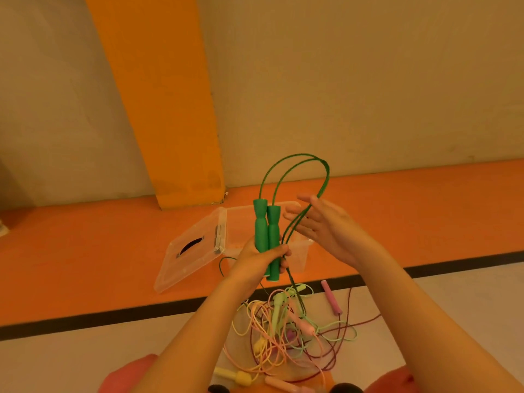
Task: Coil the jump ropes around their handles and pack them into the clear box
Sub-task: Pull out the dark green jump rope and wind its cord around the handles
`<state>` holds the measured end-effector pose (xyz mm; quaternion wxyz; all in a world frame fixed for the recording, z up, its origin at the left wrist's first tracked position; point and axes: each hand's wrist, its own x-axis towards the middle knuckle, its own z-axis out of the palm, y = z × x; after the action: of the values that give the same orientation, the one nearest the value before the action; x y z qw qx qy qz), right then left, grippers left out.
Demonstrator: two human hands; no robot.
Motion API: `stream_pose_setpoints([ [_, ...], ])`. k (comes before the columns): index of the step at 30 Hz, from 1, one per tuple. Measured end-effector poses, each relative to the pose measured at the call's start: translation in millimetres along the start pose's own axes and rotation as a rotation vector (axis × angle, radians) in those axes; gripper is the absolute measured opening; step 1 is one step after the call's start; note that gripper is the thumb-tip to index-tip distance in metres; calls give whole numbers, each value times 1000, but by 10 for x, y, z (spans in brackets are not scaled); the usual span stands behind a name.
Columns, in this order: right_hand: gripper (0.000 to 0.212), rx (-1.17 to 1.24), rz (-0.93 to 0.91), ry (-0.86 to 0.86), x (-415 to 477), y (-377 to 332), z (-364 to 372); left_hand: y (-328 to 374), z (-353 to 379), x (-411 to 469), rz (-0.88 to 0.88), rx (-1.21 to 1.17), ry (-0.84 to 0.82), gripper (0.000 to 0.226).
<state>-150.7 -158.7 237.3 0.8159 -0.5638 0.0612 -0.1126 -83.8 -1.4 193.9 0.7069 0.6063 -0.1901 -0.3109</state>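
My left hand (255, 260) covers the lower part of the green handles (266, 225). With my right hand (323, 225) it hides much of the clear box (301, 258). My right forearm (397, 321) covers the edge of the rope tangle (286, 333), and the bottom edge cuts off a pink handle (285, 384).

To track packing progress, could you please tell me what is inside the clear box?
No rope shows in the visible part of the clear box; the green handles, left hand and right hand cover the rest.

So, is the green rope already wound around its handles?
No: the cord loops free above the handles gripped by the left hand.
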Motion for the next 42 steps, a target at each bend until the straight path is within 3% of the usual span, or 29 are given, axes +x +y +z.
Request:
stream_pose_setpoints([
  [2, 50, -109, 139, -151, 1, 84, -92, 21, 13, 21, 28, -71, 39, 7],
  [6, 51, -465, 380, -372, 38, 549, -195, 106, 49, 40, 38, -260, 75, 5],
  [8, 42, -820, 411, -351, 73, 813, -210, 127, 49, 36, 29, -340, 80, 4],
  [10, 15, -1156, 392, -240, 93, 999, -262, 124, 19, 47, 19, -377, 99, 5],
  [12, 14, -1283, 373, -154, 95, 1077, -292, 101, -36, 67, -1, -368, 152, 4],
  [14, 18, -1226, 309, -73, 117, 1050, -256, 74, -98, 106, -29, -370, 216, 8],
  [17, 30, -916, 191, 91, 180, 797, -119, 51, -139, 148, -59, -366, 233, 12],
  [22, 26, -504, -28, 270, 150, 197, 31, -14, -74, 123, -96, -224, 127, 15],
  [27, 29, -108, -232, 268, 12, -206, 51, -25, 9, 106, -106, -169, 27, 17],
  [29, 28, -33, -229, 238, 10, -218, 57, -29, 38, 101, -96, -134, 0, 21],
  [32, 24, 52, -149, 205, 47, -118, 19, -46, 65, 114, -63, -108, 51, 9],
  [34, 22, -10, -27, 113, 61, -15, -48, -33, 58, 133, -43, -144, 117, 4],
  [38, 41, -495, 291, -194, 50, 351, -115, 54, 42, 151, -18, -313, 149, 7],
  [40, 45, -649, 323, -259, 43, 527, -51, 107, 36, 157, -6, -421, 124, 8],
  [42, 39, -700, 292, -209, 36, 627, 32, 167, 20, 161, -3, -527, 89, 9],
])
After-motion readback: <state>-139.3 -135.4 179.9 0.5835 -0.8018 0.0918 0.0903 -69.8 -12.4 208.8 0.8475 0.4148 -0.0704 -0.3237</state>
